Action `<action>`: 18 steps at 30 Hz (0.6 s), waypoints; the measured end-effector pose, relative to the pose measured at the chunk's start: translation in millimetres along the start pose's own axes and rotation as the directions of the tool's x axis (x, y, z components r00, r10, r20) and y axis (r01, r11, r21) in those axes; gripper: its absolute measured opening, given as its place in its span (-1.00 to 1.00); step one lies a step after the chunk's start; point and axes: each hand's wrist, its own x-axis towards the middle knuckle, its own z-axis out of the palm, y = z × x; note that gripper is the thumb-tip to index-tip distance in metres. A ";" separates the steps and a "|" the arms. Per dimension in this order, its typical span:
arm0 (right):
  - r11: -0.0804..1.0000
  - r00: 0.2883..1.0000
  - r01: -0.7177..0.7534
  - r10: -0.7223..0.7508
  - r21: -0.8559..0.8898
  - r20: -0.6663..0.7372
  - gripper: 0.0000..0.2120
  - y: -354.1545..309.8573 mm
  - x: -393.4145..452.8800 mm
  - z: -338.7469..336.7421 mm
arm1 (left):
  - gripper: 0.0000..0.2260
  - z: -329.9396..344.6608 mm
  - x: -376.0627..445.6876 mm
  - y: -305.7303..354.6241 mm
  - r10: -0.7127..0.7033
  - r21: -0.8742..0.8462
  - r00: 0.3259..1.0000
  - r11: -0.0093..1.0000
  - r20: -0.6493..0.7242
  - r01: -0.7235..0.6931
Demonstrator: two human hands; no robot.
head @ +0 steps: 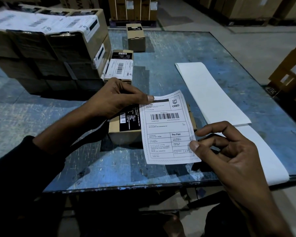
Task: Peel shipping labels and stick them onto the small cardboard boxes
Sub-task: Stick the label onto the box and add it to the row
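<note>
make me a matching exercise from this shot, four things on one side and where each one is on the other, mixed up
Things:
1. shipping label
2. lone small box
3. blank liner strip
4. stack of labelled boxes

Places:
A. far edge of the blue table, standing alone
B. pinched between left hand and right hand, over a box
C. far left of the table
D. lying flat along the right side

Pairs: 1-B, 2-A, 3-D, 4-C

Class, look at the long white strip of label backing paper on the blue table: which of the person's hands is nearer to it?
Right. The right hand sits beside the white backing strip, overlapping its edge in view, pinching the printed shipping label. The left hand is farther, across the label.
</note>
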 end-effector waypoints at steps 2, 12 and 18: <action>1.000 1.000 -0.011 0.011 -0.006 0.004 -0.82 -0.1 0.3 -0.4 | -0.86 -0.2 0.3 -0.3 -0.003 -0.001 1.000 1.000 0.001 0.003; 0.976 0.989 -0.135 0.142 -0.172 0.031 -0.86 -12.5 2.3 -3.9 | -0.88 0.6 1.0 -0.3 -0.056 -0.013 0.998 0.998 0.027 0.056; 0.769 0.994 -0.107 0.084 -0.631 -0.066 -0.64 -35.4 -5.5 -9.6 | -0.85 -4.2 2.4 -3.8 -0.003 0.036 1.000 0.999 0.020 0.002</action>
